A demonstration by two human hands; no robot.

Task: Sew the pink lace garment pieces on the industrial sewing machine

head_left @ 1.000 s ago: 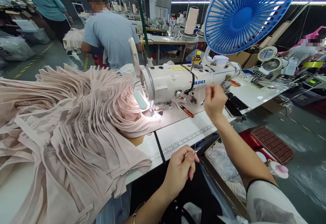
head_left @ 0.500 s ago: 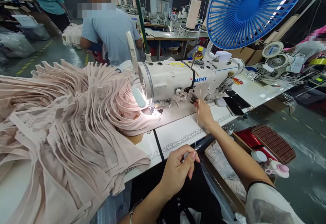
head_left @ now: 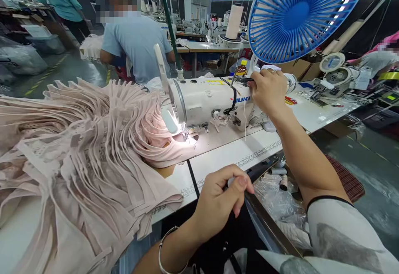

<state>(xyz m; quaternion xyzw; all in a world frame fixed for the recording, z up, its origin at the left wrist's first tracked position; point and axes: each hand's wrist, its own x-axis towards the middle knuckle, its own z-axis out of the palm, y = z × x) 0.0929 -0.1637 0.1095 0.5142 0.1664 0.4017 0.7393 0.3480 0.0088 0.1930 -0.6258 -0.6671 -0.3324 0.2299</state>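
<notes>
My left hand (head_left: pixel 221 201) is closed in front of the table edge, fingers curled around a small greyish rounded thing (head_left: pixel 230 182), mostly hidden, that looks like a bobbin. Up on top of the white sewing machine (head_left: pixel 199 99), my right hand (head_left: pixel 269 87) has its fingers closed on a small black tool (head_left: pixel 245 79) that looks like thread snips. A loose pale thread (head_left: pixel 245 120) hangs down the machine's front. Left of the machine lies a big pile of pale pink garment pieces (head_left: pixel 102 153), part of it under the lit needle area.
A blue fan (head_left: pixel 296 16) stands above the machine's right end. A thread cone (head_left: pixel 234 23) and a yellow-capped bottle (head_left: pixel 242 67) are behind. Below the table's right side is a box with plastic bags (head_left: pixel 277 195). A person in light blue (head_left: pixel 137 45) sits ahead.
My right hand has risen from the machine's front to its top. The thread that ran down to my left hand now ends loose above the table. My left hand has barely moved.
</notes>
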